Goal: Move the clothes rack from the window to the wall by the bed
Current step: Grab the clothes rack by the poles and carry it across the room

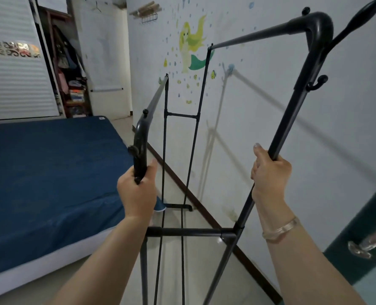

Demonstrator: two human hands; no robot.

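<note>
One rack (183,231), two hands, one bed (50,172).
Left hand (137,192) fingers closed round rack's curved corner; right hand (270,172) fingers wrapped round its upright.

Black metal clothes rack (280,137), empty, tilted, btwn bed (50,172) & wall (270,84).

Both forearms bare, no sleeves in frame from lower edge up to the wrists. Right wrist carries a thin pale metallic bangle (280,230), lower right of the frame. Left hand (137,190) has no rings or wristwear showing; right hand (270,172) shows a pale, glossy thumbnail.
</note>
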